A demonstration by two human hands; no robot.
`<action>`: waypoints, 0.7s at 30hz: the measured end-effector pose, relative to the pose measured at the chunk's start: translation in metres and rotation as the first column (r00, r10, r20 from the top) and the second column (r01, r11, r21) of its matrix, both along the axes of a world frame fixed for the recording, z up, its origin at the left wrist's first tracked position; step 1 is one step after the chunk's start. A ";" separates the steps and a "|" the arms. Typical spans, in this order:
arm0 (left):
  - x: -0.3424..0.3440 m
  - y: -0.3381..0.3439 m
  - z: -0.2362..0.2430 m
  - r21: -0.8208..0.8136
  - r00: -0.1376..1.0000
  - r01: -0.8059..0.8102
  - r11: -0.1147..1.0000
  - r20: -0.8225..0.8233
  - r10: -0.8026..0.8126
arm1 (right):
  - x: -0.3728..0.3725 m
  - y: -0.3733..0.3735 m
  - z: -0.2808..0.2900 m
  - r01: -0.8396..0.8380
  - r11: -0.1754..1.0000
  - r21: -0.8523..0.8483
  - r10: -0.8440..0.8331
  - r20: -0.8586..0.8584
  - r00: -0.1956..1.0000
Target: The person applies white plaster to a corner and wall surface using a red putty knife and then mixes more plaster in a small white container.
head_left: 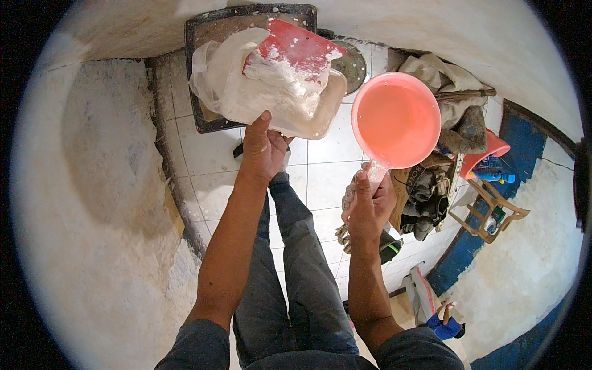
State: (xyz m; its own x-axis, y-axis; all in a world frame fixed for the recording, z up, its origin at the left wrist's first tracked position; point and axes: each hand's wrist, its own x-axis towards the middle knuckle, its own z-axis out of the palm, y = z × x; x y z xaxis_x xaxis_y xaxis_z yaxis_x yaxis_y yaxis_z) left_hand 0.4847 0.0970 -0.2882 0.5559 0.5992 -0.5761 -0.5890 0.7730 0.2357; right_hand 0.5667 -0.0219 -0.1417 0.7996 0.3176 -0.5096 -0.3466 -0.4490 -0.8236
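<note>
My left hand (pixel 265 147) grips the near edge of a shallow off-white plastic tray (pixel 320 125), thumb on top. White paste (pixel 280 92) lies in the tray, and a red flat scraper (pixel 299 46) rests on it, its lower part smeared white. A crumpled clear plastic bag (pixel 206 71) hangs at the tray's left side. To the right, my right hand (pixel 373 200) is closed round the handle of a pink dipper (pixel 394 117), held level beside the tray. Its inside looks smooth; whether it holds water I cannot tell for sure.
Beneath the tray stands a black-rimmed, stained square board or tub (pixel 191 37) on white floor tiles (pixel 213 145). A round grey lid (pixel 353 68), sacks (pixel 465 117), a cardboard box of dark items (pixel 425 200) and a wooden stool (pixel 490 213) lie rightward. Another person (pixel 443 324) is at lower right.
</note>
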 end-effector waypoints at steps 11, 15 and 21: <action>-0.005 0.005 0.001 -0.064 0.999 0.024 0.998 0.030 -0.022 | -0.008 -0.012 -0.015 -0.162 0.955 -0.249 0.232 0.288 0.929; -0.005 0.005 -0.002 -0.076 1.000 0.006 0.997 0.030 -0.003 | -0.013 0.003 0.001 -0.132 0.946 -0.296 0.196 0.201 0.960; -0.004 0.007 -0.003 -0.083 0.996 -0.017 0.996 0.089 0.025 | -0.013 -0.004 -0.007 -0.213 0.878 -0.428 0.392 0.391 0.833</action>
